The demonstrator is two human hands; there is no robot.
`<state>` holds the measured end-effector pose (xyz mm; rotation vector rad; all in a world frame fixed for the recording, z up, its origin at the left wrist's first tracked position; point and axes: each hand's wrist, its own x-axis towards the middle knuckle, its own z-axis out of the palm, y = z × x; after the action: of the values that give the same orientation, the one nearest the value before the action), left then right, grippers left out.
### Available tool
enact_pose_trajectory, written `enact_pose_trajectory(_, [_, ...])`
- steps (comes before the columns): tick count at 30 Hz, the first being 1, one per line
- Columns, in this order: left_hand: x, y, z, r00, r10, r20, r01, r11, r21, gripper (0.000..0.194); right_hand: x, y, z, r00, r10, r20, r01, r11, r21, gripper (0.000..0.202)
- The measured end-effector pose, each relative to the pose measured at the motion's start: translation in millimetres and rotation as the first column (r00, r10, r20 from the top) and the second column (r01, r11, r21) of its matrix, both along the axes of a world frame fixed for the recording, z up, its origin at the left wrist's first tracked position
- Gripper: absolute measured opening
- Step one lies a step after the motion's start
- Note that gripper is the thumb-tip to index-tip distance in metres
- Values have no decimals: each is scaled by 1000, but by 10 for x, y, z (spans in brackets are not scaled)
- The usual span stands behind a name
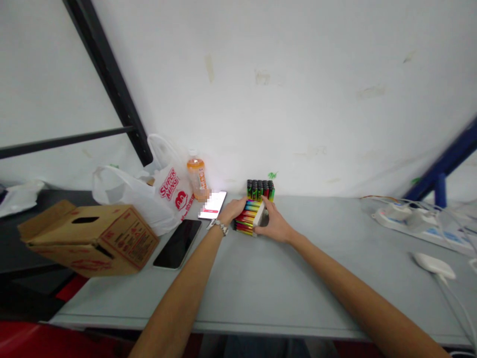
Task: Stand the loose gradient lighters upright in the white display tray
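A block of colourful lighters (249, 217) in a white tray lies on its side on the grey table (283, 288). My left hand (233, 211), with a bracelet at the wrist, is closed on its left end. My right hand (275, 223) grips the white tray side at the right, thumb at the front and fingers at the back. Just behind stands a second group of lighters (261, 190), upright with black tops, close to the wall.
Left of my hands are a lit phone (213, 206), a dark phone (178, 244), an orange drink bottle (198, 178), a white plastic bag (169, 191) and an open cardboard box (95, 238). A power strip (421, 226) and white charger (435, 264) lie right.
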<state>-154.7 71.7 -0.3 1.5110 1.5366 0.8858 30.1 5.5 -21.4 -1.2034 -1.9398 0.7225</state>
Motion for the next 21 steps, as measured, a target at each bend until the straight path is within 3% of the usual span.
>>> enact_pose_trajectory(13, [-10, -193, -87, 951, 56, 304, -50, 998, -26, 45, 3, 175, -12, 998, 63, 4, -63, 998, 3, 118])
enact_pose_trajectory(18, [-1, -230, -79, 966, 73, 250, -108, 985, 133, 35, 11, 195, 10, 998, 67, 12, -67, 998, 14, 115])
enact_pose_trajectory(21, [-4, -247, -74, 966, 99, 240, -138, 979, 151, 35, 19, 198, 40, 997, 78, 21, -78, 997, 11, 115])
